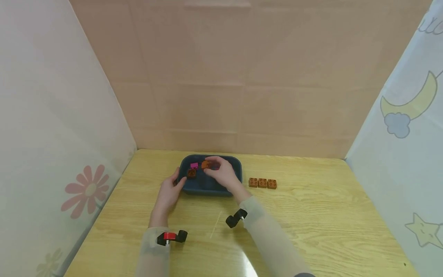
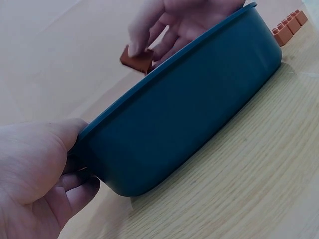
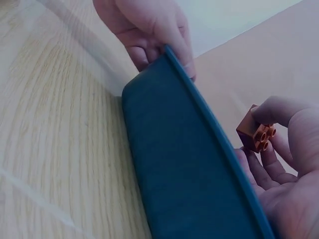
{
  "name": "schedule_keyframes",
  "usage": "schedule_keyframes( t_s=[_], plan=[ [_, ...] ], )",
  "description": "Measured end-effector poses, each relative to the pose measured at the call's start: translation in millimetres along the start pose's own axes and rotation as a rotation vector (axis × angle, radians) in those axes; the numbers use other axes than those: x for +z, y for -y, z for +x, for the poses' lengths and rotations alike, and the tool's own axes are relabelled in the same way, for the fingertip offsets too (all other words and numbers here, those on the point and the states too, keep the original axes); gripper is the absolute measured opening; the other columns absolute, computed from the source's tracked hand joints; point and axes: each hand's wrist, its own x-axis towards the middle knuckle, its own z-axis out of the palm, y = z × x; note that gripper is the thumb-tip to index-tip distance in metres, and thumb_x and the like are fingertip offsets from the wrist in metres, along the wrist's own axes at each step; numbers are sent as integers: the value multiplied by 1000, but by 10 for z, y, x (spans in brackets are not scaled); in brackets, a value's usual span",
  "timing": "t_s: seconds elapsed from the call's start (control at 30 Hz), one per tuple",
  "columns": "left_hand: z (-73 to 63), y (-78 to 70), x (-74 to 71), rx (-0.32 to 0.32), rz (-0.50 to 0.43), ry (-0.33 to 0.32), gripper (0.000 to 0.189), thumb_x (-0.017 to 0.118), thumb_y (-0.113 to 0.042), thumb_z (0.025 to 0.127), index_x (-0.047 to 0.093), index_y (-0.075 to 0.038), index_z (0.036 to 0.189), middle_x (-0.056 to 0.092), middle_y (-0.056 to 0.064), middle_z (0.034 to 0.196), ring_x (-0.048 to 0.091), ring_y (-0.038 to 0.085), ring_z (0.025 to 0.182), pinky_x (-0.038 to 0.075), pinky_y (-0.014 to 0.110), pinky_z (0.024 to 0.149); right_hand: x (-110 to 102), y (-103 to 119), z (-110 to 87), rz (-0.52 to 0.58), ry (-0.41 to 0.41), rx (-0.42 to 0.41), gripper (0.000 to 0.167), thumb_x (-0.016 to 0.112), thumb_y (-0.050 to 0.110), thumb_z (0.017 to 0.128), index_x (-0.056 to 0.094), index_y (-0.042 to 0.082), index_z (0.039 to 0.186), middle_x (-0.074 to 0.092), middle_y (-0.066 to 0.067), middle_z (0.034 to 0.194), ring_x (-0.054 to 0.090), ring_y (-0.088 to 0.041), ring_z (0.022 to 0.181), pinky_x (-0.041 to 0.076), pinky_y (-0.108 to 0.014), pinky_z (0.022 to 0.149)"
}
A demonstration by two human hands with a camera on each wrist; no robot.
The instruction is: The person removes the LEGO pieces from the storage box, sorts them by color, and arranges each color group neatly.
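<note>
Brick of orange point(image 3: 254, 129), with four studs and no clear long axis, is held tilted at the right of the right wrist view; its studs face lower right, toward the palm. In the head view it sits left of center, over the dark blue bin point(image 1: 207, 193), whose long axis runs left to right. The right hand point(image 1: 223, 175) comes from the lower right, forearm slanting up and leftward, and pinches the brick between curled thumb and fingers. The left hand point(image 1: 169, 191) rises from the lower left, forearm nearly upright in the frame, and grips the bin's left end, thumb at the rim and other fingers against the outside. Inside the bin, toward its left, lie a pink brick point(image 1: 194, 165) and a brown brick point(image 1: 192, 174), hollow side up. Right of the bin, three orange bricks point(image 1: 262, 183) stand studs up in a left-to-right row on the table point(image 1: 328, 215).
</note>
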Motion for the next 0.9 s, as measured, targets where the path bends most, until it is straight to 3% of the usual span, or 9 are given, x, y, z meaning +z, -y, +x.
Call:
schedule_keyframes(
  t_s=[0.23, 0.63, 0.9],
  plan=[
    [12, 7, 5, 13, 4, 0, 69, 57, -31, 113, 27, -4, 169, 24, 14, 175, 24, 35, 160, 26, 51, 128, -214, 11, -135, 47, -1, -17, 41, 82, 16, 96, 72, 13, 135, 72, -6, 128, 67, -26, 120, 62, -37, 93],
    [-2, 10, 5, 13, 19, -8, 69, 57, -34, 113, 28, -4, 169, 25, 14, 174, 27, 36, 159, 28, 52, 128, -737, -74, -406, 10, 20, -45, 51, 79, 15, 99, 64, 4, 147, 67, -10, 140, 62, -30, 129, 55, -48, 109],
    [9, 4, 8, 16, 19, -1, 69, 57, -33, 114, 27, -4, 169, 25, 13, 174, 26, 35, 160, 28, 50, 128, -1101, -191, -596, 37, 3, -44, 53, 78, 14, 100, 62, 5, 149, 66, -13, 141, 64, -34, 127, 60, -33, 99]
  ],
)
